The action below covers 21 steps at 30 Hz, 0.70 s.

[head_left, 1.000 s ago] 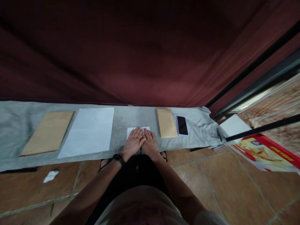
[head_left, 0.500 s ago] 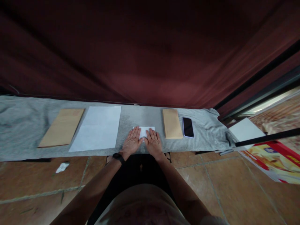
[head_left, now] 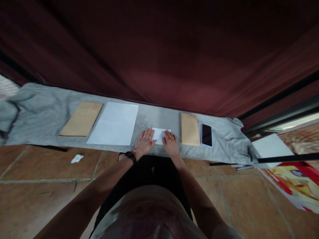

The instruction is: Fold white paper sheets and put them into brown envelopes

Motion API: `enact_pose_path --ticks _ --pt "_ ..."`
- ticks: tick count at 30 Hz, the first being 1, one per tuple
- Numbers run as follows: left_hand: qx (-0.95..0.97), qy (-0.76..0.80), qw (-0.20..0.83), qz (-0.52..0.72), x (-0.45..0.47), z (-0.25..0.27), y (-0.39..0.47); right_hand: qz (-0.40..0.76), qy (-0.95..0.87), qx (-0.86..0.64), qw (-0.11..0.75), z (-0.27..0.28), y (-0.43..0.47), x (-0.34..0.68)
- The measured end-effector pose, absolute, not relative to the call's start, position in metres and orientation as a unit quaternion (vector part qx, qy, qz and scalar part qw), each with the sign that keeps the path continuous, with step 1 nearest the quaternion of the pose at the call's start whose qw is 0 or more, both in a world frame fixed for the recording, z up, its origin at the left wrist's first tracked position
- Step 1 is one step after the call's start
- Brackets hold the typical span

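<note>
Nearest is a light shirt with a dark reddish print (head_left: 152,212), above black trousers (head_left: 156,172). Two bare forearms reach forward from it, a black wristband (head_left: 131,157) on the left one.

The left hand (head_left: 144,143) lies palm down, its fingers straight and close together, the thumb angled out to the right; its fingertips cover the left end of a small white rectangle of paper (head_left: 159,134). The right hand (head_left: 170,144) rests at that paper's right end with fingers slightly bent and near one another; whether they pinch the edge cannot be told. The paper lies flat between the hands, on a long bench draped in rumpled grey cloth (head_left: 154,114).

Left of the hands lies a large white paper sheet (head_left: 114,122), and just beside it a flat brown paper envelope (head_left: 82,119). To the right are a narrower brown paper rectangle (head_left: 190,129) and, next to it, a dark-screened phone in a pale purple case (head_left: 206,135).

Below the bench, a crumpled white scrap (head_left: 77,158) lies on orange-brown floor tiles (head_left: 50,169). At far right is a red and yellow printed box (head_left: 296,184). Beyond the bench hangs a dark red fabric curtain (head_left: 174,73).
</note>
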<state>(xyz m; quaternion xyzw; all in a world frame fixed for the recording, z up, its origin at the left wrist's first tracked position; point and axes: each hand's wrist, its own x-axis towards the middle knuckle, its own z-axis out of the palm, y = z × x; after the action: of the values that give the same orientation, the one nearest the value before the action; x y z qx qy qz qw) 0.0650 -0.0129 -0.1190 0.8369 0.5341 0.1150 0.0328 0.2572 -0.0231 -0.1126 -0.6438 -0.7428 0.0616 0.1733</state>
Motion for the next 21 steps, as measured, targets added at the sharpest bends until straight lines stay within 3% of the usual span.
enact_pose_path --ticks 12,21 --pt "0.834 0.542 0.028 0.102 0.073 -0.107 -0.019 0.089 -0.761 -0.633 0.115 -0.092 0.036 0.266" --pt "0.849 0.508 0.007 0.146 0.074 -0.069 -0.021 0.133 -0.757 -0.613 0.183 -0.06 0.032 0.272"
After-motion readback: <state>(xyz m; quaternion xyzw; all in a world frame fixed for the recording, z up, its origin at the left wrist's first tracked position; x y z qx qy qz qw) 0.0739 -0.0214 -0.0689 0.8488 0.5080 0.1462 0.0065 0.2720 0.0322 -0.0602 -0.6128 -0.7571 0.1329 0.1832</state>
